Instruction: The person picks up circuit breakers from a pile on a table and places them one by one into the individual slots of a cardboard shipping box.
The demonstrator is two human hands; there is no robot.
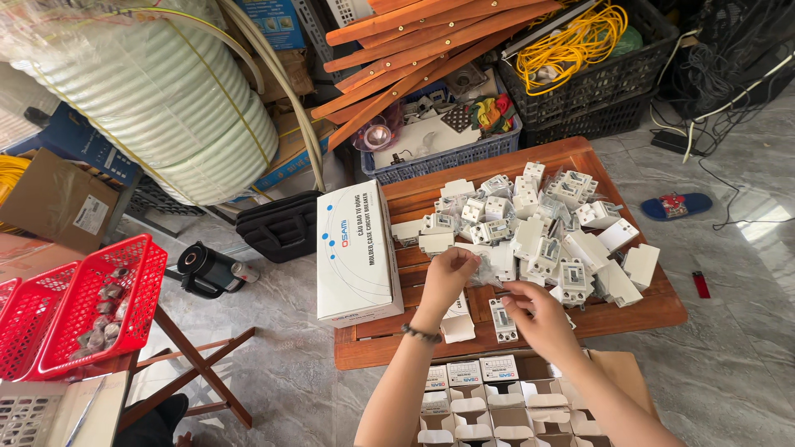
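My left hand (448, 277) and my right hand (538, 314) meet over a low wooden slatted table (646, 308), pinching a small clear plastic bag (487, 277) between them. Just below the hands a white circuit breaker (502, 319) lies flat on the slats, beside a small open white carton (457, 324). A heap of several white breakers and small cartons (542, 228) covers the far half of the table. A long white box (356, 252) stands on the table's left end. In front of me a brown carton (614, 370) holds rows of small white boxes (476, 401).
Red plastic baskets (79, 306) sit on a folding stand at the left. A large coil of white conduit (157, 91), a black bag (281, 225), wooden slats (422, 41) and dark crates with yellow cable (580, 41) crowd the back. A blue slipper (677, 204) lies on the tiled floor at right.
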